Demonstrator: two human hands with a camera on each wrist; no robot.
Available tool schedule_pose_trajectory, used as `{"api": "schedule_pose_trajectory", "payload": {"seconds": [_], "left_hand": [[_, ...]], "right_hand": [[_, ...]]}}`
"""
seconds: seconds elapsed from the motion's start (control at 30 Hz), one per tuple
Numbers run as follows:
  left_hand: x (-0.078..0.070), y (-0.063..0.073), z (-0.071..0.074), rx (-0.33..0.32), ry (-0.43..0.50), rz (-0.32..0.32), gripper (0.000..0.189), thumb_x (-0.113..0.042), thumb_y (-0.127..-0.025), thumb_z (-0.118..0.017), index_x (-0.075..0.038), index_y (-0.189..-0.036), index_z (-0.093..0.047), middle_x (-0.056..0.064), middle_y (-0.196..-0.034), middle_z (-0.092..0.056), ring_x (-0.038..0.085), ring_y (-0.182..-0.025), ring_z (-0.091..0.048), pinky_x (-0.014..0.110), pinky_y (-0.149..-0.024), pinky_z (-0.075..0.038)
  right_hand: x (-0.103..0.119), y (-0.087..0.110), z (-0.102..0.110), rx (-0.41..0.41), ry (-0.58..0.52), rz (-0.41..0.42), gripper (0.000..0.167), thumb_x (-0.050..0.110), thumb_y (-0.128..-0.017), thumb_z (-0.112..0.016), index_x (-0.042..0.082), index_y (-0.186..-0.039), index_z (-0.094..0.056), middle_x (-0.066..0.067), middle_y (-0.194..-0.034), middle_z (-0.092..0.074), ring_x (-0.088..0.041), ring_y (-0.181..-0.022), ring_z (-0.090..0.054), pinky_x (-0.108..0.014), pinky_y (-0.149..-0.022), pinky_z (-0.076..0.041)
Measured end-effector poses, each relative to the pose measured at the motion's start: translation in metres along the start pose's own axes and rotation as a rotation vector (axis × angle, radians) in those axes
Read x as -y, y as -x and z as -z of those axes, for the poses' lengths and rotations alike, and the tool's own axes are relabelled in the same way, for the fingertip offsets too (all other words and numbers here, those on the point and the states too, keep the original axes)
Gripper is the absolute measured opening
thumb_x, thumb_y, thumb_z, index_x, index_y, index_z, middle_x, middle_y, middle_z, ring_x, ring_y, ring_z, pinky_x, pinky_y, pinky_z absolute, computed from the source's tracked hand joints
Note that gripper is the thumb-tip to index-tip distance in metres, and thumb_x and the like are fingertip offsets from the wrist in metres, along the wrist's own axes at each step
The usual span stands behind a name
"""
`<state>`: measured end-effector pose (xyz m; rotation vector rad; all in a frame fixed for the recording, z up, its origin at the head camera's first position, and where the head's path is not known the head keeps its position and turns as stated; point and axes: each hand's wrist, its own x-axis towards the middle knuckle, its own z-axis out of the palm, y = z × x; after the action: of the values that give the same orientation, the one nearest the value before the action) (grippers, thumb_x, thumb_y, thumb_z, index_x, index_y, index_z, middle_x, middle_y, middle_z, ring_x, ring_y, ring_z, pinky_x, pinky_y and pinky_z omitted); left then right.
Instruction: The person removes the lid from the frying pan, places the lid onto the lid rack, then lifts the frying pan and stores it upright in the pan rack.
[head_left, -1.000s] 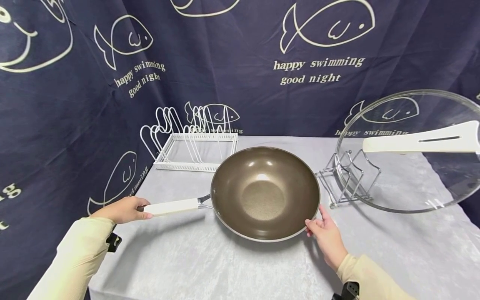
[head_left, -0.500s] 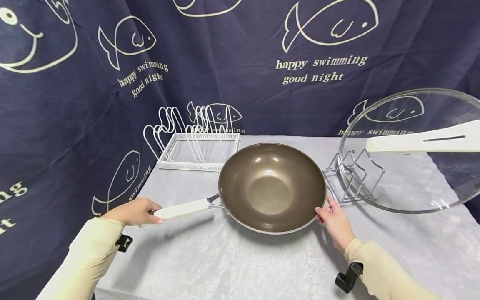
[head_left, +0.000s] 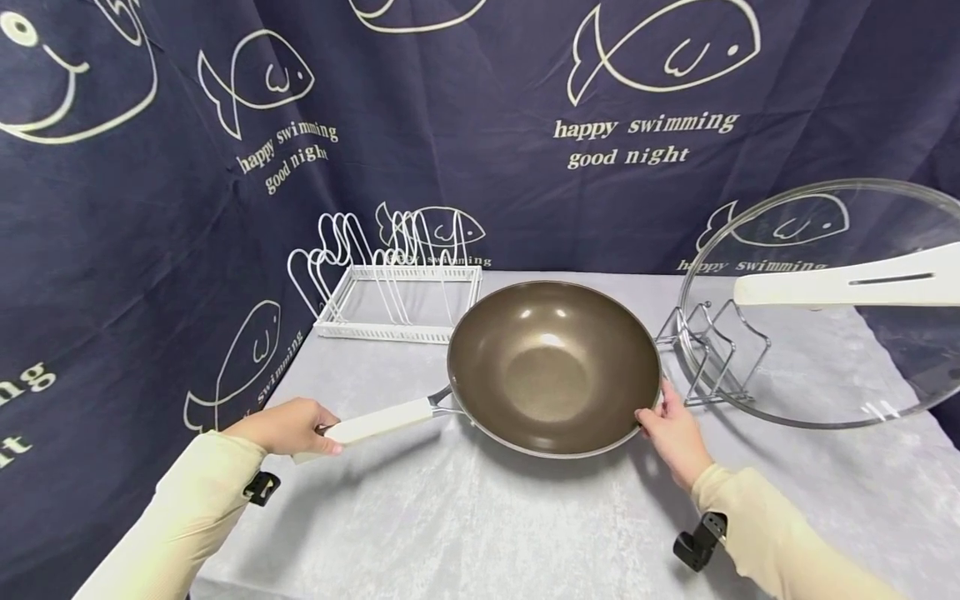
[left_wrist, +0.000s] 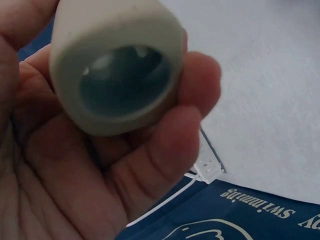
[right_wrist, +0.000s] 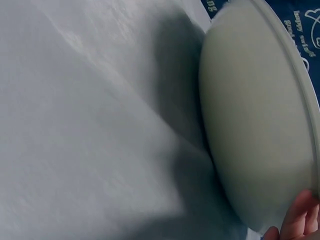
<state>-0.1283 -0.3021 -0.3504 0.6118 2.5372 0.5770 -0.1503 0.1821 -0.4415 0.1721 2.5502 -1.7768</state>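
Note:
A wok (head_left: 551, 375) with a brown, shiny inside lies between my hands, mouth up, over the middle of the grey-white table. Its white handle (head_left: 386, 419) points left toward me, and my left hand (head_left: 292, 427) grips its end. The left wrist view shows curled fingers (left_wrist: 160, 155) around the handle's hollow end (left_wrist: 115, 30). My right hand (head_left: 675, 433) holds the wok's rim at the near right side, thumb on top. In the right wrist view the pale outer wall (right_wrist: 255, 110) shows, with fingertips (right_wrist: 300, 210) at the rim.
A white wire rack (head_left: 382, 333) stands behind the wok to the left. On the right, a metal rack (head_left: 720, 358) holds a large glass lid (head_left: 810, 375) upright, its white handle (head_left: 832, 283) facing me. A dark blue fish-print cloth (head_left: 465, 100) hangs behind and at the left.
Both hands have shifted the wok a little to the right and toward the back, keeping the same holds. The racks and the lid stay in place; the head view has turned slightly.

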Motion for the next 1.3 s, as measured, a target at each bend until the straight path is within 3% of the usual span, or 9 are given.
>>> {"api": "schedule_pose_trajectory", "payload": {"seconds": [0.17, 0.3, 0.43, 0.7, 0.97, 1.17, 1.3], "left_hand": [[-0.004, 0.001, -0.001, 0.007, -0.012, -0.011, 0.013, -0.018, -0.083, -0.072, -0.006, -0.086, -0.070, -0.012, -0.064, -0.053, 0.000, -0.056, -0.043, 0.020, -0.052, -0.043], [-0.005, 0.002, 0.000, 0.006, -0.026, -0.022, 0.013, -0.019, -0.082, -0.072, -0.006, -0.084, -0.070, -0.013, -0.064, -0.053, -0.001, -0.055, -0.043, 0.020, -0.052, -0.042], [-0.006, 0.002, -0.001, 0.013, -0.029, -0.045, 0.014, -0.018, -0.081, -0.073, -0.005, -0.083, -0.071, -0.012, -0.064, -0.056, -0.002, -0.055, -0.044, 0.019, -0.051, -0.043], [-0.014, -0.001, -0.005, 0.012, -0.055, -0.062, 0.014, -0.019, -0.080, -0.075, -0.006, -0.078, -0.071, -0.011, -0.061, -0.055, -0.003, -0.050, -0.043, 0.018, -0.047, -0.043], [-0.029, -0.004, -0.024, 0.053, 0.048, -0.068, 0.013, -0.019, -0.082, -0.074, -0.009, -0.075, -0.068, -0.012, -0.055, -0.053, -0.005, -0.042, -0.043, 0.018, -0.038, -0.042], [-0.032, -0.007, -0.036, 0.076, 0.136, -0.136, 0.009, -0.016, -0.081, -0.073, -0.008, -0.081, -0.069, -0.012, -0.057, -0.057, -0.005, -0.046, -0.048, 0.020, -0.041, -0.047], [-0.031, -0.011, -0.036, 0.086, 0.128, -0.180, 0.008, -0.014, -0.079, -0.072, -0.009, -0.080, -0.066, -0.014, -0.060, -0.056, -0.006, -0.051, -0.049, 0.018, -0.046, -0.047]], "right_hand": [[-0.005, 0.015, -0.015, 0.006, -0.015, 0.055, 0.076, -0.001, -0.092, -0.049, 0.006, -0.153, -0.003, 0.001, -0.065, -0.044, -0.008, -0.052, -0.047, -0.021, -0.055, -0.043], [-0.005, 0.031, -0.028, 0.025, -0.087, 0.101, 0.077, -0.001, -0.096, -0.046, 0.002, -0.151, 0.007, -0.001, -0.067, -0.043, -0.009, -0.053, -0.047, -0.022, -0.055, -0.044], [-0.002, 0.037, -0.031, 0.012, -0.071, 0.124, 0.075, -0.003, -0.095, -0.045, -0.005, -0.149, 0.007, -0.001, -0.065, -0.043, -0.008, -0.053, -0.048, -0.022, -0.055, -0.045], [0.005, 0.019, -0.022, 0.055, -0.045, 0.043, 0.074, -0.006, -0.095, -0.041, -0.002, -0.149, 0.009, -0.002, -0.064, -0.044, -0.008, -0.053, -0.051, -0.021, -0.059, -0.045], [0.004, -0.010, -0.006, 0.097, -0.086, 0.023, 0.062, -0.008, -0.094, -0.038, -0.003, -0.149, -0.011, -0.002, -0.071, -0.050, -0.006, -0.056, -0.053, -0.023, -0.061, -0.050], [0.004, -0.021, 0.000, 0.092, -0.101, 0.016, 0.046, -0.008, -0.094, -0.037, -0.008, -0.138, -0.023, -0.001, -0.073, -0.052, -0.005, -0.057, -0.052, -0.020, -0.061, -0.049], [0.006, -0.021, 0.000, 0.091, -0.097, -0.001, 0.057, -0.006, -0.094, -0.038, -0.006, -0.147, -0.014, 0.000, -0.074, -0.051, -0.003, -0.058, -0.052, -0.018, -0.061, -0.049]]}}
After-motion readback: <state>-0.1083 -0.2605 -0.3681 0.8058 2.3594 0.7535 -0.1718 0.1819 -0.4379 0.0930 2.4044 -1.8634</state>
